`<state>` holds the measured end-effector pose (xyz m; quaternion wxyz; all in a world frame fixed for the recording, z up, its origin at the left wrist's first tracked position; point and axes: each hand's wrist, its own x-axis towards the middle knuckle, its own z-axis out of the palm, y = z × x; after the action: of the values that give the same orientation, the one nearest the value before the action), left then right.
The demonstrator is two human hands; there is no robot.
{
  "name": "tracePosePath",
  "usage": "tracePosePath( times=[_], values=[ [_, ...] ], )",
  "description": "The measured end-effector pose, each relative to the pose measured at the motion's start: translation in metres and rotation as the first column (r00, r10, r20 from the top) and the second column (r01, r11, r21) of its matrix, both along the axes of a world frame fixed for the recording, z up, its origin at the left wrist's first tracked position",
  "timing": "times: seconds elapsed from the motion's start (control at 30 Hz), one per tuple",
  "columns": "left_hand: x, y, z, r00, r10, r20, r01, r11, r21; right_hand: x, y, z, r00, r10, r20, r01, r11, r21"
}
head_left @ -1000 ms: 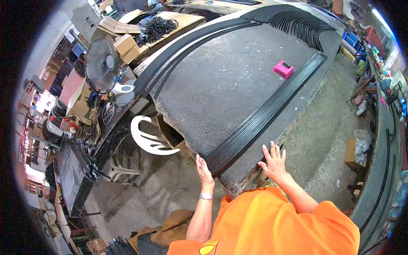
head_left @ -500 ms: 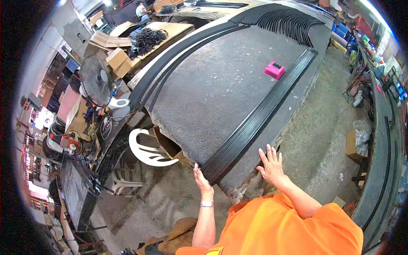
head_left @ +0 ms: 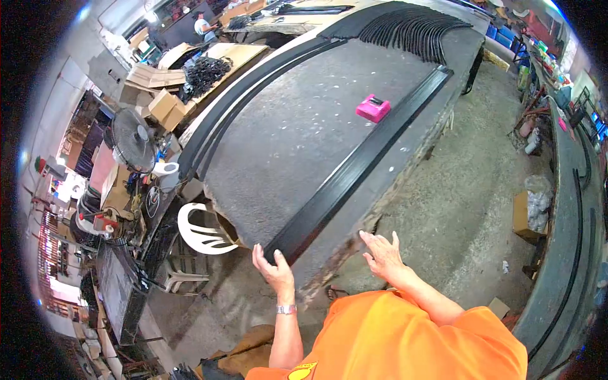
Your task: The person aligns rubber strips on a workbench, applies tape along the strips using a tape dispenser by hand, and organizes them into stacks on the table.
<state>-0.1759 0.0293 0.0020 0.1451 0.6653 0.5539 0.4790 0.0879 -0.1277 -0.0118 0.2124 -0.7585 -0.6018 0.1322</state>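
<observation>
A long bundle of thin black strips (head_left: 361,166) lies side by side along the right part of the grey table (head_left: 285,139). My left hand (head_left: 273,271), with a watch on its wrist, is at the near end of these strips. Its palm and fingertips touch the strip ends, thumb apart from the fingers. My right hand (head_left: 384,256) is open with fingers spread, just off the table's right edge and holding nothing. Left of the strips, toward their far end, sits a pink block (head_left: 372,109) with a small dark piece on top.
Several curved black strips (head_left: 411,31) cover the table's far end, and more run along its left edge (head_left: 253,82). A white plastic chair (head_left: 199,231) stands by the near left corner. A fan (head_left: 133,139) is at left. Another person (head_left: 204,26) is at the back.
My right hand has come off the table edge and now hovers beside it. My left hand stays at the strip ends, its thumb spread wider. The camera view has shifted.
</observation>
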Motion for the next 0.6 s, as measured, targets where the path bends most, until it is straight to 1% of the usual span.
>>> tracePosePath(
  times=[0.07,0.1,0.13,0.2,0.27,0.3,0.4,0.5,0.57,0.6],
  values=[
    [0.051,-0.011,0.001,0.992,-0.103,-0.073,0.102,0.995,-0.023,0.041,-0.022,-0.013,0.996,-0.004,-0.086,-0.002,0.998,-0.066],
    [0.08,-0.019,0.004,0.984,-0.168,-0.056,0.166,0.985,-0.039,0.059,-0.035,-0.019,0.994,-0.056,-0.094,0.055,0.998,-0.016],
    [0.109,-0.027,0.008,0.975,-0.216,-0.052,0.212,0.974,-0.075,0.077,-0.051,-0.032,0.988,-0.105,-0.116,0.101,0.994,-0.037],
    [0.16,-0.039,0.01,0.942,-0.33,-0.063,0.325,0.942,-0.083,0.119,-0.081,-0.054,0.969,-0.195,-0.151,0.184,0.979,-0.083],
    [0.206,-0.049,0.012,0.906,-0.42,-0.05,0.414,0.905,-0.095,0.157,-0.114,-0.062,0.959,-0.258,-0.119,0.237,0.957,-0.166],
    [0.228,-0.056,0.013,0.889,-0.457,0.015,0.455,0.883,-0.114,0.171,-0.132,-0.061,0.948,-0.303,-0.097,0.278,0.937,-0.211],
    [0.278,-0.07,0.02,0.837,-0.546,-0.021,0.54,0.832,-0.13,0.215,-0.175,-0.051,0.901,-0.418,-0.115,0.371,0.881,-0.294],
    [0.314,-0.076,0.013,0.806,-0.591,-0.042,0.584,0.804,-0.11,0.245,-0.203,-0.043,0.832,-0.545,-0.101,0.485,0.803,-0.345],
    [0.335,-0.079,0.011,0.788,-0.616,-0.021,0.612,0.786,-0.09,0.259,-0.215,-0.055,0.802,-0.589,-0.1,0.546,0.79,-0.277],
    [0.344,-0.078,0.011,0.777,-0.628,-0.041,0.623,0.777,-0.091,0.264,-0.219,-0.06,0.785,-0.611,-0.101,0.576,0.781,-0.242]
  ],
)
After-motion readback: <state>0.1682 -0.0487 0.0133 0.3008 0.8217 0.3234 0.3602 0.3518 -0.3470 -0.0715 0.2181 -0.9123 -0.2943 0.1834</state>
